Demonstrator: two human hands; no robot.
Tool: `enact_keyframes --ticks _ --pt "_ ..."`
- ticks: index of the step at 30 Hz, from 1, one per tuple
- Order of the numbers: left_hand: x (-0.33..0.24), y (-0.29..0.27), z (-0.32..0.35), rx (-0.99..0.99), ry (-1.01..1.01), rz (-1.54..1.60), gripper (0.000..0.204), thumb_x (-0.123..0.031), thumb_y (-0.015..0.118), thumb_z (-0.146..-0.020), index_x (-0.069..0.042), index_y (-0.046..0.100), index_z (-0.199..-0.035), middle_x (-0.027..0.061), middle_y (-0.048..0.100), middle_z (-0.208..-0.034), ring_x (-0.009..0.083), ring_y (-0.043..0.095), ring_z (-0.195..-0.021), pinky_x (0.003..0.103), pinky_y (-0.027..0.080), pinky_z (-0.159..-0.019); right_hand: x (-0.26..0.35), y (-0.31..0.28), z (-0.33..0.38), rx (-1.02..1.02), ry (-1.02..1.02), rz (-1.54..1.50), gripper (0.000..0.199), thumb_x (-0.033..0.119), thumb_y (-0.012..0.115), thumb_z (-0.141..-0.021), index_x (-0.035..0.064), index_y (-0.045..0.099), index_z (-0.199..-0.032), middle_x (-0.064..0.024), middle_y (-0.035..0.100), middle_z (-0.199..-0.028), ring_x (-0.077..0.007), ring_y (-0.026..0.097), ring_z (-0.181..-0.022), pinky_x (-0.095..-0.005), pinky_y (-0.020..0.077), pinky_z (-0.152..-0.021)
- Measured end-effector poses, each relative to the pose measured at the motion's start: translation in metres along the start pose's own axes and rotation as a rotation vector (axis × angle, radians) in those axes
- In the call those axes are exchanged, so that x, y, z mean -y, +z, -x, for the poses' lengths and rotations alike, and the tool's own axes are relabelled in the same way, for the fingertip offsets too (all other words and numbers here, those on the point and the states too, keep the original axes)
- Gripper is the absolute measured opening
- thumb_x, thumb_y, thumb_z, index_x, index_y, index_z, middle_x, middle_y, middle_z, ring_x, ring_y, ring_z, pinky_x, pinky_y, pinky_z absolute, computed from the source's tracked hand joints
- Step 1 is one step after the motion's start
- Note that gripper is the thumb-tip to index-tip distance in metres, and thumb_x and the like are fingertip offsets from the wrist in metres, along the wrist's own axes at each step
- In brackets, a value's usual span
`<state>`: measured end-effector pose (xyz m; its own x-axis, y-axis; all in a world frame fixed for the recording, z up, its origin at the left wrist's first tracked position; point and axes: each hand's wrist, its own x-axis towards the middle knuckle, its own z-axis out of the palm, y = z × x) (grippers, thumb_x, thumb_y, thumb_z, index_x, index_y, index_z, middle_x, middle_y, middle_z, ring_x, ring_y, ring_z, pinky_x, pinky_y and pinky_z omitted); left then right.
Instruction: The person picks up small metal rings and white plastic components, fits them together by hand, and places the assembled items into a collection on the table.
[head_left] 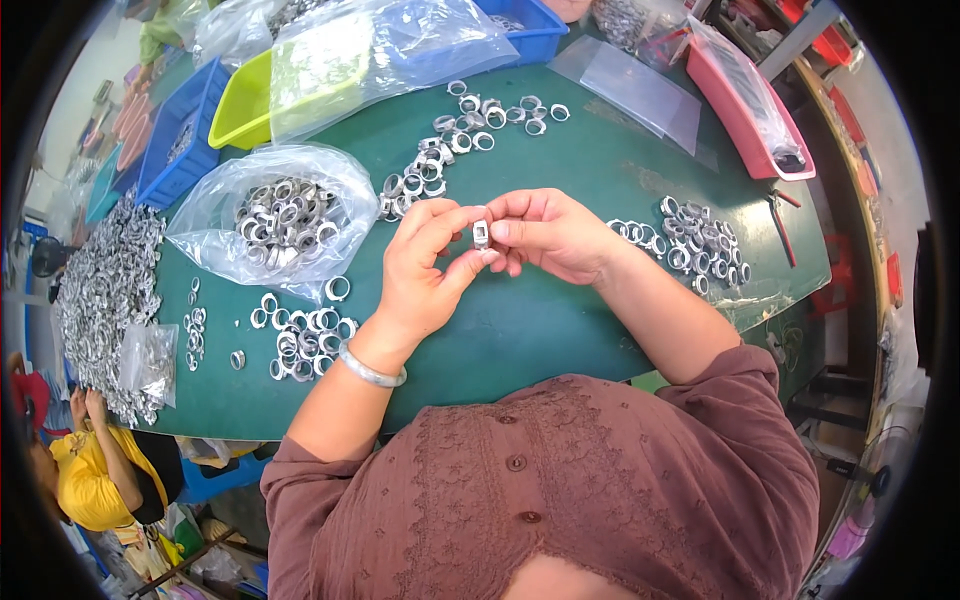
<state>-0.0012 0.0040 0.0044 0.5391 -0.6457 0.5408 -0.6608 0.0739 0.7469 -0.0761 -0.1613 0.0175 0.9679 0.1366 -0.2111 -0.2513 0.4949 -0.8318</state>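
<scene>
Pinching a single small metal ring (481, 234) between both hands above the green table (560, 320): the left hand (425, 270) grasps it from the left side with thumb and forefinger, the right hand (550, 232) presses on it from the right with its fingertips, the other fingers curled. The ring stands on edge, held clear of the table, roughly at the middle of the work area. A silver bangle (371, 369) sits on the left wrist. Judged from the pose, the step in hand looks like checking or fitting this one piece; whether something is being pushed into it is too small to tell. Just left, a loose cluster of rings (300, 340) lies on the table, and beyond it an open clear bag of rings (285, 218). To the right, another cluster of rings (695, 245); further back, a scattered line of rings (460, 140). The next move would call for one hand to loosen its pinch while the other keeps the piece, then a set-down into one of the clusters without scattering the neighbours; which pile takes it cannot be told. A large heap of metal parts (105, 300) lies at far left.
</scene>
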Motion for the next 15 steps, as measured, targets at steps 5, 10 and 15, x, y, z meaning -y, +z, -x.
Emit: enact_keyframes --ticks 5,10,15 --pt "-0.003 0.003 -0.001 0.002 -0.015 0.036 0.036 -0.005 0.070 -0.065 -0.008 0.059 -0.100 0.0044 0.052 -0.086 0.0128 0.050 -0.071 0.023 0.043 -0.058 -0.007 -0.002 -0.001 -0.021 -0.094 0.027 0.013 0.006 0.057 -0.081 -0.0001 0.057 -0.092 -0.0052 0.060 -0.079 -0.0105 0.058 -0.068 -0.0202 0.0445 -0.055" --pt "-0.005 0.002 0.002 0.021 -0.488 0.555 0.021 -0.019 0.058 -0.082 -0.002 0.055 -0.094 0.0045 0.056 -0.088 0.0111 0.055 -0.072 0.020 0.044 -0.061 -0.011 0.000 -0.001 -0.168 -0.419 0.391 0.013 0.002 0.057 -0.080 -0.0003 0.059 -0.094 -0.0060 0.060 -0.083 -0.0128 0.058 -0.074 -0.0233 0.0466 -0.065" --pt "0.001 -0.003 0.002 0.257 -0.716 0.748 0.030 -0.030 0.045 -0.090 -0.003 0.056 -0.096 0.0057 0.059 -0.077 0.0121 0.057 -0.066 0.022 0.045 -0.057 -0.003 0.005 0.006 -0.172 -0.701 1.024 0.017 0.000 0.055 -0.081 -0.0011 0.057 -0.097 -0.0055 0.060 -0.086 -0.0128 0.058 -0.079 -0.0241 0.0471 -0.070"
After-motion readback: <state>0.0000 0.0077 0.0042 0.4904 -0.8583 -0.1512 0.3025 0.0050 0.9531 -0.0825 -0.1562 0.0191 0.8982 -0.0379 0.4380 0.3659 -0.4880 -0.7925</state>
